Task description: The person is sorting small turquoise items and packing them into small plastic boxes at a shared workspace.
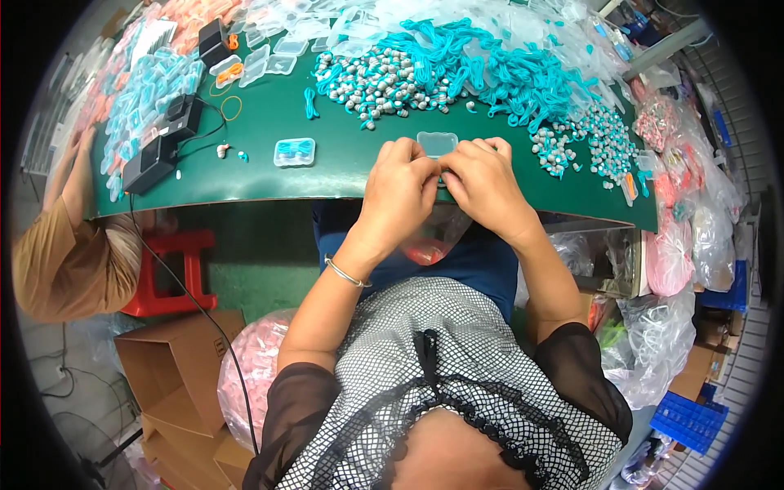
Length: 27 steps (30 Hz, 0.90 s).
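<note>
My left hand (pixel 400 181) and my right hand (pixel 483 181) meet at the near edge of the green table, fingertips pinched together. Whatever lies between the fingers is too small or covered to make out. Just beyond them, a clear plastic case (pixel 438 144) shows its raised lid; the hands hide its lower part. To the left lies a closed clear case (pixel 294 152) with teal cord and small pale plugs inside. Farther back is a heap of small grey-and-teal plugs (pixel 376 86), beside a pile of bundled teal cords (pixel 523 77).
More plugs (pixel 608 143) lie at the right. Several black boxes (pixel 151 163) with a cable stand at the left, near blue-filled cases (pixel 155 90). Another person's arm (pixel 73 175) reaches in there. Below are a red stool (pixel 175 269) and a cardboard box (pixel 180 367).
</note>
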### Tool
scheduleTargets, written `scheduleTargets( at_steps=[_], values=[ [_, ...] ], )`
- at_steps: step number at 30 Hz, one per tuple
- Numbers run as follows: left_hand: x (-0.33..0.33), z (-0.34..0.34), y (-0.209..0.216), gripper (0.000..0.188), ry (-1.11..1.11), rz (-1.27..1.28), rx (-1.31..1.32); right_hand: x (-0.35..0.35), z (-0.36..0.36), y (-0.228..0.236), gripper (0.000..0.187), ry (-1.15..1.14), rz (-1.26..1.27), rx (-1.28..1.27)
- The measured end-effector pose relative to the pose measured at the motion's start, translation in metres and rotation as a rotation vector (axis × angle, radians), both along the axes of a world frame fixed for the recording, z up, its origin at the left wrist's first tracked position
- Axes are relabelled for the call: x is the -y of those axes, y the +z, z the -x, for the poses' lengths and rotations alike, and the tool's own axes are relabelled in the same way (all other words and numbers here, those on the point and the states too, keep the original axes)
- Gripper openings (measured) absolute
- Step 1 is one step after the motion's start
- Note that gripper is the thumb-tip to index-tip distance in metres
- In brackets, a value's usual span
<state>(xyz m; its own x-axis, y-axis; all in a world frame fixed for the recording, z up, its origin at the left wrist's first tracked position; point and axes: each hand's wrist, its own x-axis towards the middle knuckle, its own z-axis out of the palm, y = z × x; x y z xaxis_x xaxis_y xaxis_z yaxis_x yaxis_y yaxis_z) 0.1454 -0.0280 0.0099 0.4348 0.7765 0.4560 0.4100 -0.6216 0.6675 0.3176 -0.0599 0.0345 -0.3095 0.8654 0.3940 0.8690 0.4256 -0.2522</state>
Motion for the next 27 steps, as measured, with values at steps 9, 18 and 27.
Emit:
scheduleTargets(
  at_steps=[9, 18, 27],
  values=[
    [-0.005, 0.010, 0.004, 0.035, 0.020, -0.066, -0.009, -0.045, -0.041, 0.002, 0.018, -0.157, 0.007, -0.198],
    [-0.011, 0.015, -0.006, 0.044, -0.029, -0.063, -0.113, -0.106, -0.045, -0.016, 0.035, -0.470, -0.347, 0.098],
    [-0.013, 0.021, -0.011, 0.048, -0.049, -0.052, -0.067, -0.048, -0.041, 0.003, 0.026, -0.205, -0.236, -0.440]
  ],
)
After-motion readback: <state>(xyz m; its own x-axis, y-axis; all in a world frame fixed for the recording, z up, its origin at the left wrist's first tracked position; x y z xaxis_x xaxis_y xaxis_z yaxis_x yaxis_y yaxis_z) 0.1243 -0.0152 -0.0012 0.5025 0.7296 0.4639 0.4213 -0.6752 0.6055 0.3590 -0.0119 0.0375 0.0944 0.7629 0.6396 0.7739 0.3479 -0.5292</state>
